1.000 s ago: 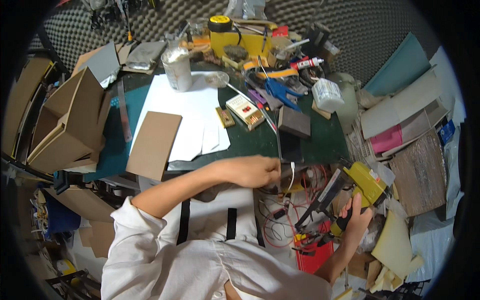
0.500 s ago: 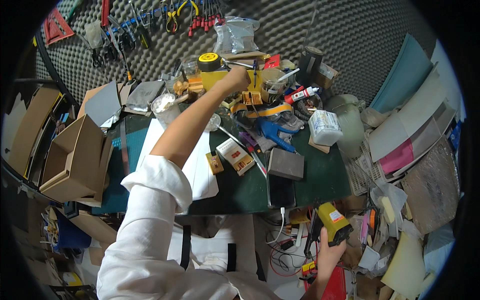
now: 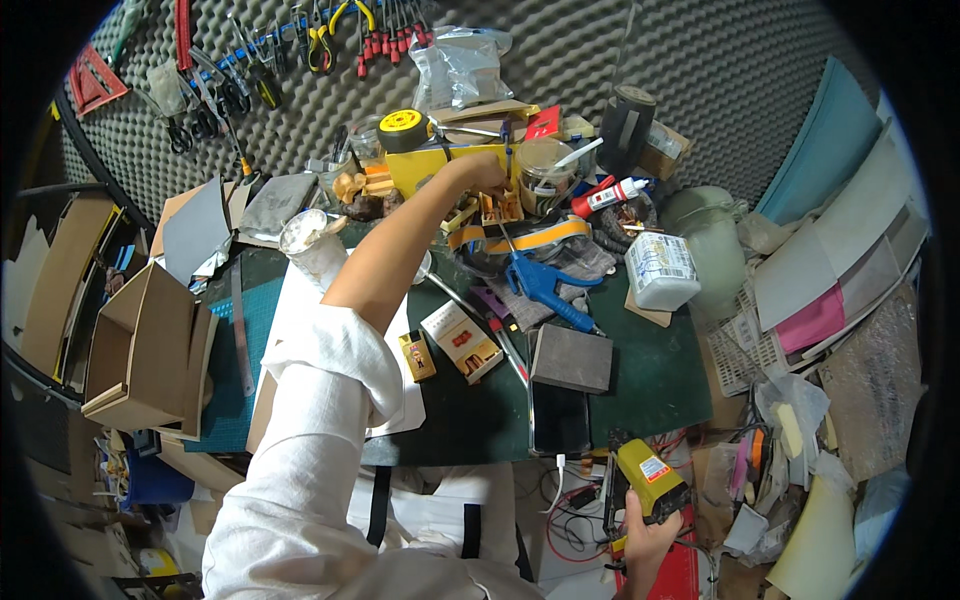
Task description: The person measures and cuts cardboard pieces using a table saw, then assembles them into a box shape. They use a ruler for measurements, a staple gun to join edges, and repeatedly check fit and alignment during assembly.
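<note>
My left hand (image 3: 482, 172) reaches to the back of the cluttered table, its fingers curled down at a small open box (image 3: 512, 207) with orange-brown contents. Whatever the fingertips pinch is hidden. A yellow container (image 3: 418, 168) stands just behind that wrist, with a black wheel with a yellow hub (image 3: 404, 128) on top. Low on the right, past the table's front edge, my right hand (image 3: 648, 528) is closed around a yellow-and-black power tool (image 3: 650, 477) with a boxy black end. Nearest the left hand are a glass jar (image 3: 545, 180) and an orange-and-grey strap (image 3: 540, 233).
A blue hand tool (image 3: 545, 285), a grey block (image 3: 572, 358), a phone (image 3: 560, 425) with a white cable, and small boxes (image 3: 462, 340) lie on the dark green table. A white tub (image 3: 313, 245) stands beside my left forearm. Tools hang on the foam wall (image 3: 570, 60). Scraps crowd the right side.
My left hand has moved slightly right and down, from above the yellow container to the small open box. The right hand keeps its hold on the power tool. The view has shifted slightly.
</note>
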`<state>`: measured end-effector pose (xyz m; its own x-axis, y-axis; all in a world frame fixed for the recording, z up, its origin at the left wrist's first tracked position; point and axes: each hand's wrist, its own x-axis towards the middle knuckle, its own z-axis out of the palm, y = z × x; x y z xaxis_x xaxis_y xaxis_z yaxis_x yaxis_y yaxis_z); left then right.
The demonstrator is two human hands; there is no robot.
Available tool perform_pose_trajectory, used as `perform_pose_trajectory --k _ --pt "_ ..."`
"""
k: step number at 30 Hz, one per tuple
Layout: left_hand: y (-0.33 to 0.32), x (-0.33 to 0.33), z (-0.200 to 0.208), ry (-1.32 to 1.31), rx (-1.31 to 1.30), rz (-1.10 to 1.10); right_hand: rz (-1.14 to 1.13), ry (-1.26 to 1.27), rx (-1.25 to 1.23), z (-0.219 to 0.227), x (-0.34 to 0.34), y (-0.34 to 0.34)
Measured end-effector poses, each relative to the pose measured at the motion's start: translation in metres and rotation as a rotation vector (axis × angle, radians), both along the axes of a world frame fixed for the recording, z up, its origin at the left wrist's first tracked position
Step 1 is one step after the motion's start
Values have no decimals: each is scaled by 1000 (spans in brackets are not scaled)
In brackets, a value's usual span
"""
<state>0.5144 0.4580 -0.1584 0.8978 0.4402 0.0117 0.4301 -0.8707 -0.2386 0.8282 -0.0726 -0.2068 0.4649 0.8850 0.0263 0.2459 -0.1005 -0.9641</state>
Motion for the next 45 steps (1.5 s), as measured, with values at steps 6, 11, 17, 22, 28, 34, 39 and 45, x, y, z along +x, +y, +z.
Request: perform_pose_trajectory --k 6,11,17,22,28,34,39,45 --pt "-12 15 3 -230 -255 717 35 26 -85 -11 4 -1" --pt "-31 19 8 -43 -148 599 -66 88 -82 -7 -1 1" --pt "-35 26 16 93 -151 543 -63 81 -148 -21 6 -6" --pt "-32 17 -2 9 2 514 -88 122 -170 -18 0 -5" --pt "-38 25 8 79 -16 501 -91 135 -141 -20 1 -6" --pt "-36 24 6 190 0 457 -100 128 -133 -19 -3 -5" --pt "-36 26 2 166 12 513 -114 154 -136 -20 -4 -5" --pt "-45 29 11 176 -29 526 -146 122 -119 -13 -9 -4"
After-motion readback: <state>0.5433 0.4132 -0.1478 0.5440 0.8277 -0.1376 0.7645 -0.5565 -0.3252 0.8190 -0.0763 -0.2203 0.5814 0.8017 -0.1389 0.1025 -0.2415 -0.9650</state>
